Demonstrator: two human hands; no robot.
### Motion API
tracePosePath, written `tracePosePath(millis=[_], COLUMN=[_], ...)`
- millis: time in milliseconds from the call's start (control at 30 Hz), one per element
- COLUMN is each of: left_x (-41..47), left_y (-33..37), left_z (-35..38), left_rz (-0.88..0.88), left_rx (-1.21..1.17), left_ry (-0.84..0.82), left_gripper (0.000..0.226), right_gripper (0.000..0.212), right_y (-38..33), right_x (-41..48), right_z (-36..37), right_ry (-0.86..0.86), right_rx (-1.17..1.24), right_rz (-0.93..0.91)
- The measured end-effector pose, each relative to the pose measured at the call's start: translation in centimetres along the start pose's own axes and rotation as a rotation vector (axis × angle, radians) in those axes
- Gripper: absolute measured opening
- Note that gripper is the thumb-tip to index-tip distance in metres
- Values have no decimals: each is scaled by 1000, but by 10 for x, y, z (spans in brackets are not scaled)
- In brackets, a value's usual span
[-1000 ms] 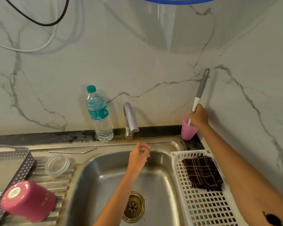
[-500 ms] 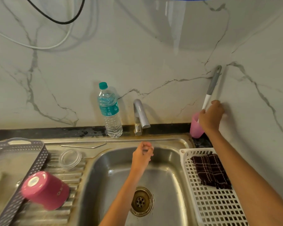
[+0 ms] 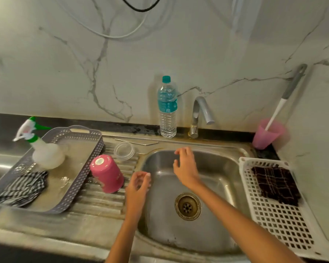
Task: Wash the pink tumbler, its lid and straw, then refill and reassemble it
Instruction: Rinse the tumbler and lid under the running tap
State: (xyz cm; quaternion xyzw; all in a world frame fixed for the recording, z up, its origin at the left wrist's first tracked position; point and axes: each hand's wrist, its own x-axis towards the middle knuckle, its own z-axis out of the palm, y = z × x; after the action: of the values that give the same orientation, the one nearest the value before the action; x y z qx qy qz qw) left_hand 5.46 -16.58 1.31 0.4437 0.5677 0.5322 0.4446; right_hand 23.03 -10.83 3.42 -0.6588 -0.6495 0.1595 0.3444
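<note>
Marble-patterned wall tiles and a steel sink (image 3: 215, 168) fill the view. On the ribbed draining board (image 3: 103, 204) left of the basin the pink tumbler (image 3: 107, 173) is seen standing mouth down, with its clear lid (image 3: 124, 150) lying flat just behind it and the metal straw (image 3: 136, 142) laid along the back ledge. Nothing is held: the left hand (image 3: 138, 184) is poised just beside the tumbler with its fingers loosely curled on nothing, and the right hand (image 3: 185, 168) is spread over the basin, fingers apart. A second ago the right hand was at the brush (image 3: 285, 99) in the pink cup (image 3: 268, 133) in the far corner; the brush has since been left standing there, and both hands have been brought toward the tumbler. Scrubbing is therefore judged finished, with refilling and reassembly next, probably from the water bottle (image 3: 167, 111) standing beside the tap (image 3: 200, 111). Further out, a grey tray (image 3: 95, 149) with a spray bottle (image 3: 46, 154) and a striped cloth (image 3: 23, 186) is seen on the left, and a white basket (image 3: 273, 224) with a dark cloth (image 3: 275, 185) on the right.
</note>
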Motion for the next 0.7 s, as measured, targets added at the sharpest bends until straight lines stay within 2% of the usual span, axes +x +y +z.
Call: tracePosePath(millis=[100, 200, 333, 400, 500, 700], left_x=[-12, -5, 22, 35, 50, 66], left_y=[-1, -2, -9, -17, -24, -19], left_z=[-34, -57, -71, -75, -78, -71], left_rz=[18, 25, 29, 18, 7, -2], left_rx=[47, 82, 170, 196, 130, 117], left_ry=[263, 434, 429, 377, 299, 260], left_gripper=[15, 50, 95, 106, 109, 92], right_gripper=[22, 20, 17, 15, 12, 10], right_y=[-24, -42, -50, -48, -39, -14], right_x=[-6, -9, -13, -15, -14, -8], right_z=[29, 46, 56, 56, 52, 28], right_ry=[-97, -170, -224, -226, -223, -170], right_rx=[20, 38, 42, 39, 47, 55], right_rz=[-45, -53, -54, -39, 0, 102])
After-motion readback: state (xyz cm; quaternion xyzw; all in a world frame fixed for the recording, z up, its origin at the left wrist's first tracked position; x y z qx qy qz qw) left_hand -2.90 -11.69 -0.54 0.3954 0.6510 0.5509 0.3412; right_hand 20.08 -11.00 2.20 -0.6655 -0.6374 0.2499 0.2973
